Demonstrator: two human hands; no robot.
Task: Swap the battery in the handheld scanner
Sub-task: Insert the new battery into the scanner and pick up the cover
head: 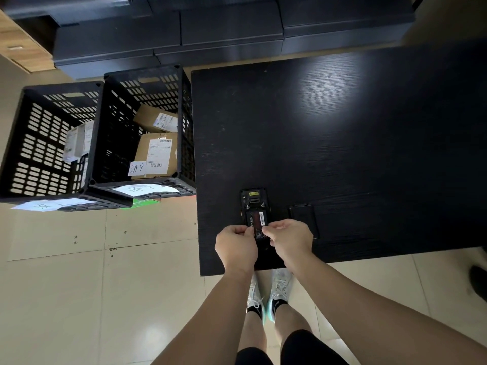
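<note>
The black handheld scanner (253, 200) lies face down near the front edge of the black table (342, 133), its back open. A black battery (258, 222) with a red and white label sits in the scanner's bay. My left hand (235, 247) pinches the battery's left edge, and my right hand (288, 238) pinches its right edge with thumb and forefinger. The scanner's lower half is hidden under my hands. A flat black back cover (303, 216) lies on the table just right of the scanner.
Two black slotted crates (116, 122) stand on the tiled floor left of the table, with labelled cardboard parcels (155, 154) inside and paper tags on their front rims. Dark boxes (210, 30) are stacked behind the table. My feet are under the table's front edge.
</note>
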